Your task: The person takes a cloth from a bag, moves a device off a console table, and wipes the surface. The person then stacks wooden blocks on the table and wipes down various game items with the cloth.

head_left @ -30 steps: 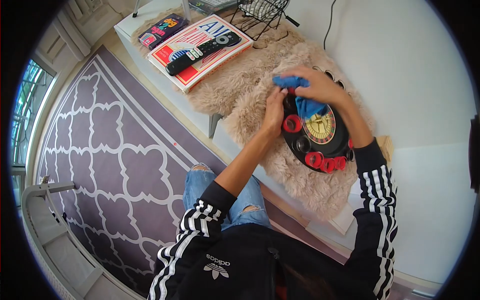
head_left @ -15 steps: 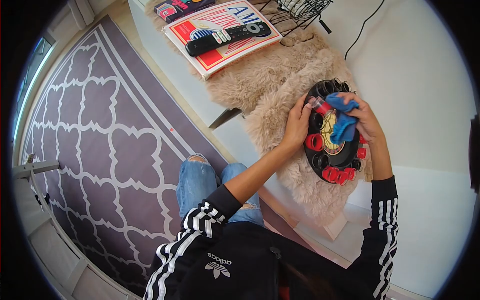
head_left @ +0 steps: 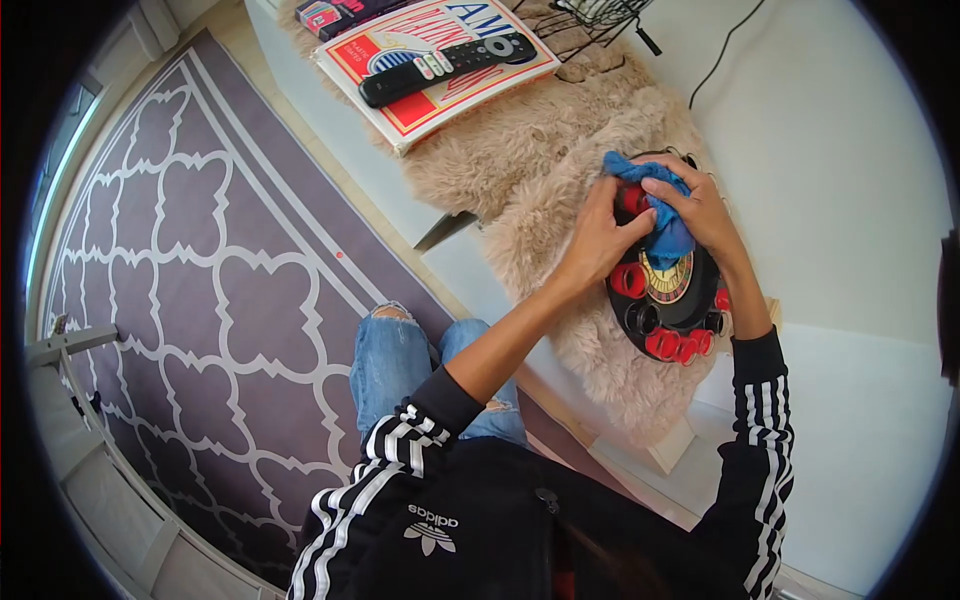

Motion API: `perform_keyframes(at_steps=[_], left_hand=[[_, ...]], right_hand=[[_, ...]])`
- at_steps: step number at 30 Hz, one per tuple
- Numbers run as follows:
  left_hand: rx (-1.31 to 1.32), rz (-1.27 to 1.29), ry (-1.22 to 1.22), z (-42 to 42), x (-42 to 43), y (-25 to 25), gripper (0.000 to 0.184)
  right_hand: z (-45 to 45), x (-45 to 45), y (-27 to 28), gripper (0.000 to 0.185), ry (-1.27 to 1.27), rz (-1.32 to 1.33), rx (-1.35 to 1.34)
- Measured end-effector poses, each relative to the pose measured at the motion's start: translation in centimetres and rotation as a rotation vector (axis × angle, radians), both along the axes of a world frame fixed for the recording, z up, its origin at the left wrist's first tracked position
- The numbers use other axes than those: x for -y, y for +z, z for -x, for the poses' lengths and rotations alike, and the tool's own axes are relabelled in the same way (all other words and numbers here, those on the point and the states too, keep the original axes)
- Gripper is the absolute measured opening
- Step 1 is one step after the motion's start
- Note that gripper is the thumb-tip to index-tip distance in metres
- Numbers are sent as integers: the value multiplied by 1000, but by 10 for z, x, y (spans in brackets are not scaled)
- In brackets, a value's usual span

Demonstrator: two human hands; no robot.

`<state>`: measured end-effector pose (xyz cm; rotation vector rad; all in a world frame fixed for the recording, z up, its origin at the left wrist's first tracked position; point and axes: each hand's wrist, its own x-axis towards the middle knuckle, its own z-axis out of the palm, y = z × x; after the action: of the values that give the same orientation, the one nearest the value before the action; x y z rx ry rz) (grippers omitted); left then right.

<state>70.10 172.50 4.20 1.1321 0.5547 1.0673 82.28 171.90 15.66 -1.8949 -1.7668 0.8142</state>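
Note:
My right hand (head_left: pixel 703 208) is closed on a crumpled blue cloth (head_left: pixel 668 238), pressing it against a red shot glass (head_left: pixel 631 199). That glass is gripped by my left hand (head_left: pixel 604 236), whose thumb reaches up to the cloth. Beneath both hands lies a black roulette wheel (head_left: pixel 690 313) with a yellow numbered centre. Red shot glasses (head_left: pixel 661 344) and black shot glasses (head_left: pixel 642 318) stand around its rim. Cloth and fingers hide the wheel's far part.
The wheel rests on a beige fur throw (head_left: pixel 560 220) over a white cabinet. Farther back, a black remote (head_left: pixel 447 68) lies on a large playing-cards box (head_left: pixel 405 135). A black wire basket (head_left: pixel 605 25) and a cable (head_left: pixel 722 60) are beyond. A patterned rug (head_left: pixel 200 300) covers the floor.
My right hand has brought the blue cloth left, onto the shot glass in my left hand. My left thumb now touches the cloth.

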Motion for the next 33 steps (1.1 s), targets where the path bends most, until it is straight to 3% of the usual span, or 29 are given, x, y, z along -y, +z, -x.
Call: perform_keyframes(at_steps=[2,4,7,8,9,10,12,14,16,19,20,22,23,26,27,29,32,33], left_hand=[[-55,-32,59,0,-7,-1,47],[-147,45,-51,8,-13,6,45],[-75,58,-51,4,-18,-1,41],[-69,62,-60,3,-18,1,39],[-25,37,104,-5,-12,-1,33],[-30,29,95,-9,-9,-5,33],[14,60,110,-10,-6,-4,28],[25,40,60,-10,-8,-6,26],[2,139,73,-8,-7,-6,24],[-47,89,72,1,7,3,23],[-86,64,87,4,12,5,22],[-148,24,40,7,17,2,26],[-135,22,65,6,20,-5,32],[-88,84,53,6,21,4,45],[-48,147,16,6,22,5,51],[-27,171,-12,8,26,5,54],[-26,225,-28,12,27,6,59],[-41,258,-26,11,28,9,61]], right_hand=[[-14,9,9,29,5,81,-115],[-39,17,23,30,-90,196,-104],[-55,22,43,29,-218,133,-134],[-50,22,48,27,-280,-4,-131],[-44,22,50,25,-344,-142,-129],[-40,22,45,25,-353,-150,-136],[-33,23,24,25,-160,-71,-33],[-35,25,-13,27,102,-219,137],[-41,35,-29,33,130,-373,146],[-75,47,-25,40,148,-363,700],[-84,53,-24,40,132,-370,704],[-96,57,-30,38,13,-378,730],[-93,57,-39,35,-10,-542,585],[-37,57,-41,31,78,-685,421],[-32,56,-44,31,66,-683,417],[-31,47,-45,30,97,-566,684],[-39,38,-50,29,78,-558,693],[-44,36,-56,28,20,-571,580]])
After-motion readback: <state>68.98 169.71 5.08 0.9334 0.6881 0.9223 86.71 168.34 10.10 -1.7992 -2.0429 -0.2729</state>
